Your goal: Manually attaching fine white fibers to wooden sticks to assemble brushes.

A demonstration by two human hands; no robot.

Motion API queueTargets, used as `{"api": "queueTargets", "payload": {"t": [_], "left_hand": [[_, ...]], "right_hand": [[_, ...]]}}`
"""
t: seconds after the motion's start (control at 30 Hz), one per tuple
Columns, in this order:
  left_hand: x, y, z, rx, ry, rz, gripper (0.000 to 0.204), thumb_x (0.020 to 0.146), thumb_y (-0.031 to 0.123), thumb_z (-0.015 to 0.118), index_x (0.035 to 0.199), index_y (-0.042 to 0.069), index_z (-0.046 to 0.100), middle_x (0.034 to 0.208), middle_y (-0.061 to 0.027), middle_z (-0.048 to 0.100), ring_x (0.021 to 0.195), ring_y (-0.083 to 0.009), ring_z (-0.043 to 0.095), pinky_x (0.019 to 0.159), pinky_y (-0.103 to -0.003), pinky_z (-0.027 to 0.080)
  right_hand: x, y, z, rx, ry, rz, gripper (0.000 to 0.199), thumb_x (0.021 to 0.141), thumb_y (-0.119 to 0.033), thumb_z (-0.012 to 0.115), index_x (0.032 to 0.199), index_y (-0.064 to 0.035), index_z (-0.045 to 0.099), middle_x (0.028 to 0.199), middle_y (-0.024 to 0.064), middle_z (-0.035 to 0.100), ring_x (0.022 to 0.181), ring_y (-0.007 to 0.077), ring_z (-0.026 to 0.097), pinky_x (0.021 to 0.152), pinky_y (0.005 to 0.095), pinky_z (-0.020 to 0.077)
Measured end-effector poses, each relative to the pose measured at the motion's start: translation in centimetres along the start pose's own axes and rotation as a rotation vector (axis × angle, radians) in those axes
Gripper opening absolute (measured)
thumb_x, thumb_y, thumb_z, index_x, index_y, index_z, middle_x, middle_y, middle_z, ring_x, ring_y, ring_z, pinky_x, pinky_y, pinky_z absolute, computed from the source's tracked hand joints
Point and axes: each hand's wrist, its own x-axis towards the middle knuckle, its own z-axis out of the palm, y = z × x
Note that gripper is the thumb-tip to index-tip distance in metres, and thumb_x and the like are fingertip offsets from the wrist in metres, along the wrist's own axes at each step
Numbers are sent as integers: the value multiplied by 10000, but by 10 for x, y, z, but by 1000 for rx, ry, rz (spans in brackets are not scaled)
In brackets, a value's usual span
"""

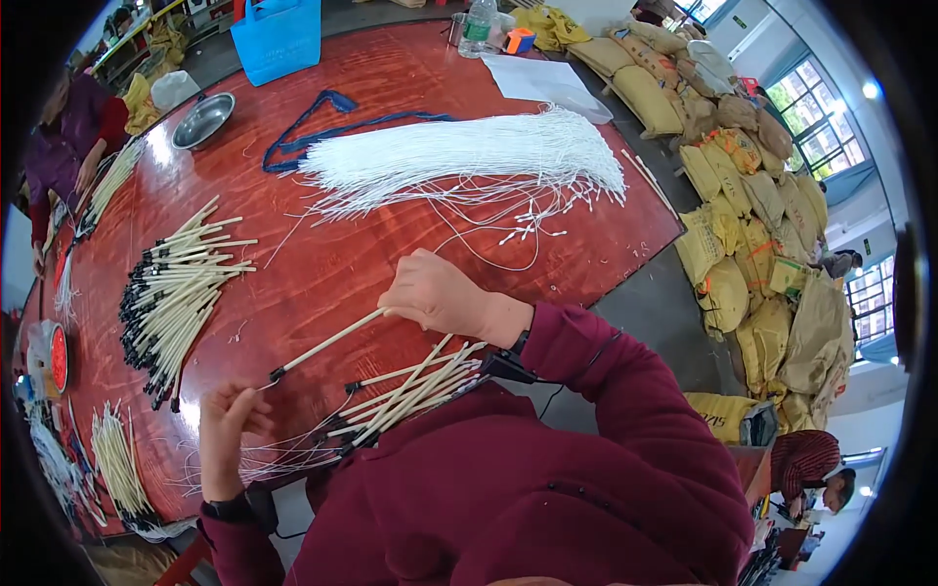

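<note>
A pale, thin stick with a black tip (329,348) slants over the red table. My right hand (430,293) is closed round its upper end. At the black end, my left hand (231,420) pinches what looks like a thin white cord, its fingertips slightly blurred. Close to my body lies a loose pile of similar sticks (412,393), with white cords trailing from it toward the left. A larger heap of black-ended sticks (195,288) sits left of my right hand. Beyond that hand is a thick bundle of white cords (459,156) with loose looped ends.
On the red table (322,264) are a metal bowl (203,122), blue strap (278,146), blue bag (278,39), bottle (478,27) and white sheet (532,78). More sticks (119,464) lie near left. Another person (73,146) works far left; stacked sacks (752,205) stand right.
</note>
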Motion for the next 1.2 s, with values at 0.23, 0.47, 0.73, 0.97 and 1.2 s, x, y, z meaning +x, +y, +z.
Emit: {"api": "queueTargets", "payload": {"t": [0.23, 0.47, 0.73, 0.97, 1.2], "left_hand": [[15, -94, -165, 681, 539, 318, 194, 1028, 168, 590, 936, 3, 635, 677, -56, 626, 535, -104, 567, 476, -283, 409], [-57, -155, -258, 940, 752, 126, 237, 1003, 218, 624, 985, -13, 673, 700, -113, 637, 585, -207, 598, 575, -363, 474], [-56, -79, -162, 1163, 753, 221, 225, 913, 157, 719, 1070, -3, 704, 898, -148, 707, 822, -291, 679, 747, -373, 518], [41, -25, -42, 939, 197, 555, 215, 855, 118, 746, 1026, -3, 699, 978, -174, 676, 898, -386, 648, 812, -435, 515], [102, 7, 39, 964, -164, 767, 203, 874, 155, 720, 1005, 8, 670, 960, -174, 659, 924, -401, 642, 803, -461, 526]], "right_hand": [[-9, 24, 2, -90, 73, -80, 86, 883, -189, 711, 910, -113, 743, 866, 6, 694, 886, 234, 588, 833, 387, 439], [-17, 2, 2, 79, -332, 141, 160, 838, -208, 769, 943, -87, 755, 942, 3, 728, 953, 239, 584, 895, 389, 430], [-13, 12, 7, 8, -265, 178, 468, 869, -288, 760, 1247, -28, 669, 1273, 110, 664, 1095, 306, 569, 1017, 399, 412], [2, 54, 26, -410, -89, 339, 656, 900, -377, 738, 1348, 68, 560, 1372, 211, 590, 1199, 368, 550, 1062, 453, 404], [-11, 34, 37, -529, -220, 515, 620, 908, -403, 717, 1253, 94, 582, 1362, 229, 575, 1200, 379, 522, 1024, 475, 415]]}}
